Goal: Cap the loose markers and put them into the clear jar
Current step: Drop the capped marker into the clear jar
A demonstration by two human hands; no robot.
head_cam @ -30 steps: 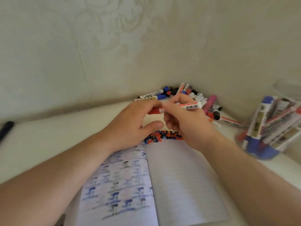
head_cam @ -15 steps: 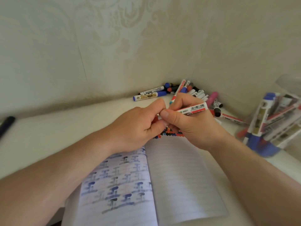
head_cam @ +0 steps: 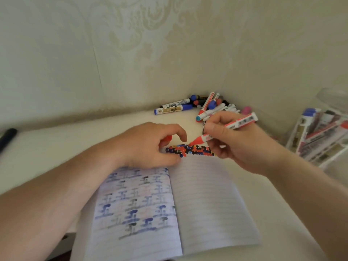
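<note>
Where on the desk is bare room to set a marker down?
Bare desk lies left of the left hand, between notebook and wall. The corner marker pile and the clear jar at right are crowded.

I held the red marker [head_cam: 226, 129] uncapped in my right hand [head_cam: 239, 146], its bare red tip slanting down at the notebook's top edge. Its red cap [head_cam: 168, 138] sat tucked in my left hand [head_cam: 150, 146], mostly hidden by curled fingers. The loose markers [head_cam: 203, 107] lay heaped in the desk's far corner, blue, red and pink ends showing. The clear jar [head_cam: 323, 132] leaned at the right edge, blurred, packed with markers.
</note>
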